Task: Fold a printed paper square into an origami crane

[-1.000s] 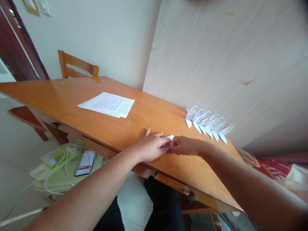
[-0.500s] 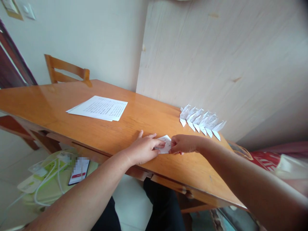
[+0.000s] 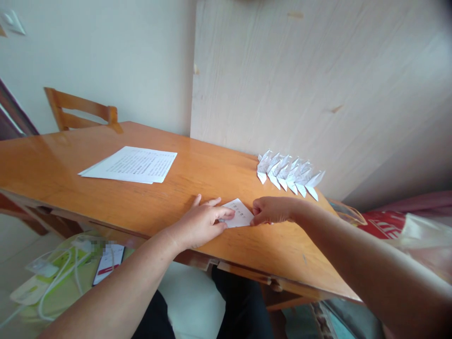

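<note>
One small printed paper (image 3: pixel 243 216) lies on the worktop (image 3: pixel 201 174) near its front edge, longer side to side, a corner pointing toward the panel (image 3: pixel 282 80). The left hand (image 3: pixel 201 225) spreads its grip over the left end; the right hand (image 3: pixel 273 210) curls its grip at the right corner, whether pinching I cannot tell. Open worktop separates paper from folded pieces (image 3: pixel 291 175).

Wooden chair (image 3: pixel 84 104); lit phone (image 3: pixel 105 262)
</note>
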Demonstrator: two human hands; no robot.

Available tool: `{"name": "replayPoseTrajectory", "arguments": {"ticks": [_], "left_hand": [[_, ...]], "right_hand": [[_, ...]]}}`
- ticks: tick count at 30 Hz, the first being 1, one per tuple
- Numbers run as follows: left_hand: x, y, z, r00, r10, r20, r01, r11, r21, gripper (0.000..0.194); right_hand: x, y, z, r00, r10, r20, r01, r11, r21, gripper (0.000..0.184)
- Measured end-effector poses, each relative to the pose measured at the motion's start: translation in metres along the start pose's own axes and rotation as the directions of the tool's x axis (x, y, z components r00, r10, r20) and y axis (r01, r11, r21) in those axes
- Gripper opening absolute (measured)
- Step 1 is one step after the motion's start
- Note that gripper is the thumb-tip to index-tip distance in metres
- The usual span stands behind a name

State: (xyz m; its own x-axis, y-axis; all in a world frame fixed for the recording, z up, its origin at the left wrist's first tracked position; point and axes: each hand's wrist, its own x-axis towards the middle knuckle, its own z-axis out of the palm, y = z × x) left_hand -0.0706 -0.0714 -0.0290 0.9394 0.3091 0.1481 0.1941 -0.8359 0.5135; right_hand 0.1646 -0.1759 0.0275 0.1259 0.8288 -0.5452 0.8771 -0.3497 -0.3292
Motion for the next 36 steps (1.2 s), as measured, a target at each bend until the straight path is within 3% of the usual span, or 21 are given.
{"name": "replayPoseTrajectory", "arguments": {"ticks": [13, 18, 24, 27, 31, 33, 36], "left_hand": [[-0.001, 0.001, -0.002, 0.999, -0.034, 0.023, 0.034, 0.999, 0.01, 0.036], [-0.001, 0.004, -0.004, 0.999, -0.045, 0.022, 0.044, 0.999, 0.031, 0.036], [-0.005, 0.014, -0.006, 0.997, -0.051, -0.049, 0.057, 0.989, 0.135, 0.036], [-0.006, 0.016, -0.004, 0.998, -0.022, -0.066, 0.033, 0.984, 0.173, 0.038], [-0.007, 0.013, -0.002, 0.997, 0.033, -0.069, -0.02, 0.982, 0.186, 0.04], [-0.008, 0.011, 0.0, 0.995, 0.07, -0.072, -0.055, 0.979, 0.195, 0.039], [-0.008, 0.008, 0.003, 0.987, 0.125, -0.101, -0.1, 0.969, 0.226, 0.036]], "right_hand": [[-0.005, 0.021, -0.002, 1.0, -0.013, 0.017, 0.011, 0.994, 0.108, 0.015], [-0.006, 0.028, 0.003, 0.999, -0.01, -0.047, 0.02, 0.98, 0.199, 0.014], [-0.011, 0.036, 0.016, 0.979, 0.005, -0.202, 0.066, 0.936, 0.347, 0.007], [-0.012, 0.033, 0.028, 0.942, 0.03, -0.335, 0.105, 0.92, 0.377, 0.008], [-0.018, 0.025, 0.053, 0.839, -0.012, -0.544, 0.219, 0.923, 0.317, 0.024], [-0.025, 0.023, 0.068, 0.753, -0.227, -0.618, 0.355, 0.931, 0.09, 0.034], [-0.04, 0.017, 0.085, 0.734, -0.351, -0.582, 0.324, 0.933, -0.155, 0.045]]}}
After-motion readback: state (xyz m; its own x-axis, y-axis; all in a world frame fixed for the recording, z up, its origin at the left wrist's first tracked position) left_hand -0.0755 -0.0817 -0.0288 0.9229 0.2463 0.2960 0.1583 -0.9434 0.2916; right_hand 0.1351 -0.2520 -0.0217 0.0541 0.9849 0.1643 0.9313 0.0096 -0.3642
